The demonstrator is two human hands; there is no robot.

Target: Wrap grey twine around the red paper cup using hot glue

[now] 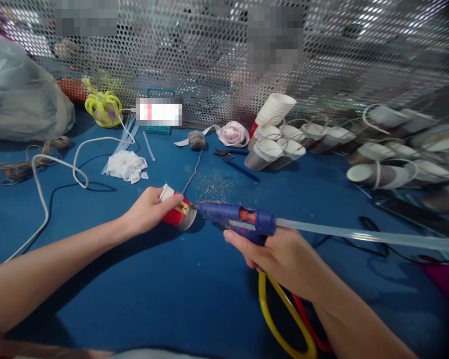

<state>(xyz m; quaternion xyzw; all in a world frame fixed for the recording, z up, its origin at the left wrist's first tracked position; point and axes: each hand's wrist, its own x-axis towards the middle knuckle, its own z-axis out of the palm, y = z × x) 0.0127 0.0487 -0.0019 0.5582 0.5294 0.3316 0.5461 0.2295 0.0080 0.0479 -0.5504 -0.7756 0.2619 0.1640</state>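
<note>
My left hand (pixel 147 212) grips a red and white paper cup (pixel 174 218) lying tilted on its side, its grey yarn-wrapped base toward the right. In my right hand (pixel 269 254) is a blue glue gun (pixel 235 218), its nozzle close to or touching the cup near the yarn band. A long clear glue stick (pixel 359 234) juts from the back of the gun. A grey strand runs from the cup to a ball of grey yarn (pixel 196 140). Yellow scissor handles (pixel 264 299) show below my right wrist; the blades are hidden.
Several yarn-wrapped cups with handles (pixel 264 154) stand at the right, beside a stack of white paper cups (pixel 277 109). Pliers (pixel 239 167), a pink ribbon roll (pixel 232 134) and crumpled white material (pixel 126 166) lie behind my hands. A white cable (pixel 41 189) loops at left. Perforated metal (pixel 209 60) borders the back.
</note>
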